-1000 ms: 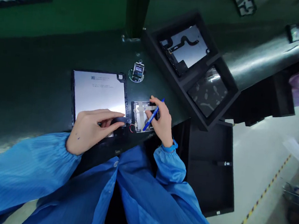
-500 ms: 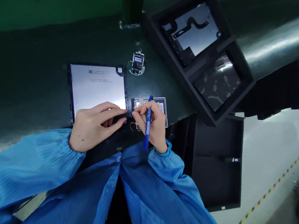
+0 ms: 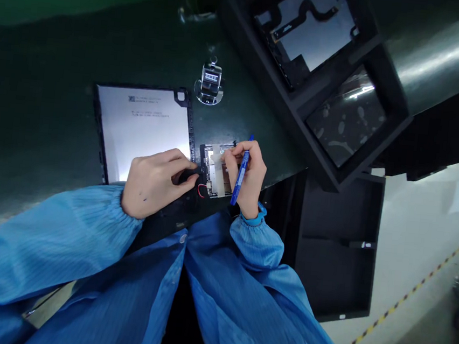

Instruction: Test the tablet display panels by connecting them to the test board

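Observation:
A flat display panel [image 3: 144, 131] with a silver back and black frame lies on the dark green table. My left hand [image 3: 159, 181] rests over its lower right corner, thumb and forefinger curled close together at a dark part there; what they grip is hidden. Just right of the panel is a small circuit board [image 3: 217, 173] with a strip of pale tape and a thin red wire. My right hand [image 3: 252, 174] is over the board's right side, a blue marker pen [image 3: 240, 178] lying slanted across its fingers. Thumb and forefinger meet by the tape.
A chrome tally counter [image 3: 211, 82] stands behind the board. At the back right, a black foam tray [image 3: 296, 111] holds a panel with a ribbon cable and a dark glossy sheet. Another black tray [image 3: 336, 263] is lower right, beyond the table edge.
My right hand has drawn a little right, off the board's left part, uncovering the tape; the marker pen now leans more. My left hand stays near the panel corner. The view has shifted slightly.

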A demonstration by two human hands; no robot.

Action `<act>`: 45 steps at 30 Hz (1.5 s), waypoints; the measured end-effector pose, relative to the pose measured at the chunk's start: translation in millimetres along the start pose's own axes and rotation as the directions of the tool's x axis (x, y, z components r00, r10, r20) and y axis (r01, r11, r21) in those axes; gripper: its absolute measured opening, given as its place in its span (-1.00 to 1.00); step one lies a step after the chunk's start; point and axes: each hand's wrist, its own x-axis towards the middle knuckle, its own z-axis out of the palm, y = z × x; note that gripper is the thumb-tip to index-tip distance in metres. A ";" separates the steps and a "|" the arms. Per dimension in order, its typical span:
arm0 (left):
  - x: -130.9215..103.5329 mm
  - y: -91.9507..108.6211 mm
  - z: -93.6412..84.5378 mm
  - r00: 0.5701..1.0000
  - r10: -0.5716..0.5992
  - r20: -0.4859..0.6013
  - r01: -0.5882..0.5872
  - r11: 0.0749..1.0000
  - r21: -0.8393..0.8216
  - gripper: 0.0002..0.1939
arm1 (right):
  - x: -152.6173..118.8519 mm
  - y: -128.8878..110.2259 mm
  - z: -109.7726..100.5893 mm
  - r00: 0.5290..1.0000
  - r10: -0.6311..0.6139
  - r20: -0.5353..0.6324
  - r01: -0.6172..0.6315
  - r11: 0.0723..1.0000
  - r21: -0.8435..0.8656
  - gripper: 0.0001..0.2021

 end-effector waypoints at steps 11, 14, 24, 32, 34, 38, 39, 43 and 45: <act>-1.6 0.9 0.0 0.998 -0.040 0.048 0.038 0.998 0.040 -0.86 | 0.0 0.5 -0.8 0.999 -0.035 0.003 0.036 0.999 -0.038 -0.88; -1.5 0.8 -0.4 0.998 -0.053 0.046 0.051 0.998 0.038 -0.86 | 0.2 -0.4 -0.8 0.999 -0.034 0.003 0.034 0.998 -0.043 -0.88; -2.2 0.9 0.5 0.998 -0.050 0.042 0.049 0.998 0.027 -0.87 | 0.2 -0.7 -2.0 0.999 -0.028 0.034 0.030 0.997 -0.069 -0.87; -3.1 0.5 1.9 1.000 -0.017 0.008 0.017 1.000 0.024 -0.86 | 1.0 -0.7 -2.3 0.998 -0.045 0.052 0.049 0.995 -0.082 -0.89; -3.2 -0.2 2.1 0.999 -0.028 0.018 0.028 0.999 0.023 -0.84 | 1.0 -0.4 -2.4 0.998 -0.048 0.049 0.052 0.996 -0.071 -0.89; -3.3 -0.3 1.8 0.999 -0.047 0.020 0.046 0.999 0.014 -0.84 | 0.5 -0.8 -2.5 0.998 -0.043 0.049 0.046 0.996 -0.077 -0.89; -3.4 -0.2 1.7 0.999 -0.049 0.019 0.049 0.999 0.014 -0.84 | 0.4 -1.2 -2.4 0.998 -0.041 0.048 0.045 0.996 -0.078 -0.88; -3.8 -0.2 2.0 0.999 -0.035 0.012 0.035 0.999 0.007 -0.85 | 0.5 -2.0 -2.2 0.998 -0.049 0.040 0.051 0.996 -0.069 -0.88; -3.8 -0.4 2.5 0.999 -0.039 0.009 0.039 0.999 0.006 -0.85 | 0.8 -2.0 -2.3 0.998 -0.051 0.037 0.053 0.996 -0.071 -0.89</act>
